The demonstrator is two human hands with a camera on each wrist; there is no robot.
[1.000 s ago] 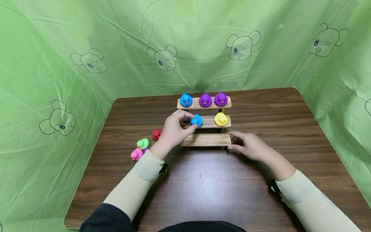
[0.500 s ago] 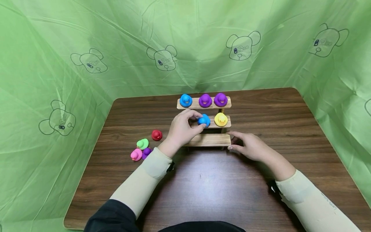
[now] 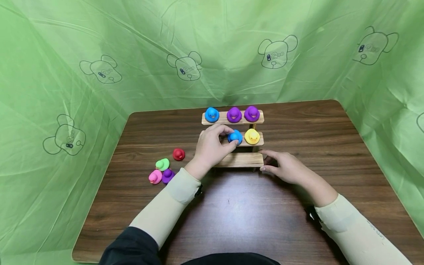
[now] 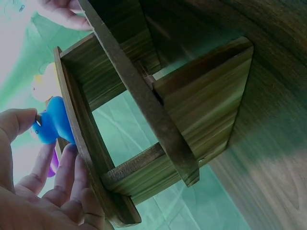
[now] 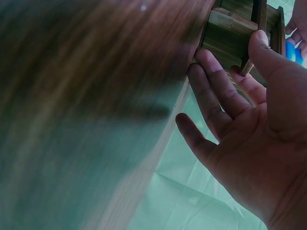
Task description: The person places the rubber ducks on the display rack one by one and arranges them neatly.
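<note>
At the near right end of the wooden rack (image 3: 243, 160), the right hand (image 3: 285, 166) pinches the lowest tier between thumb and index finger; an uneven push there could skew everything. At the rack's middle tier, the left hand (image 3: 212, 145) pinches a blue duck (image 3: 236, 137) (whether its base sits flat, I cannot tell), and too much rightward pressure might shove the yellow duck (image 3: 252, 136) off the rack's end. The blue duck lies mid-rack, between left thumb and fingers, farther back than the right hand.
</note>
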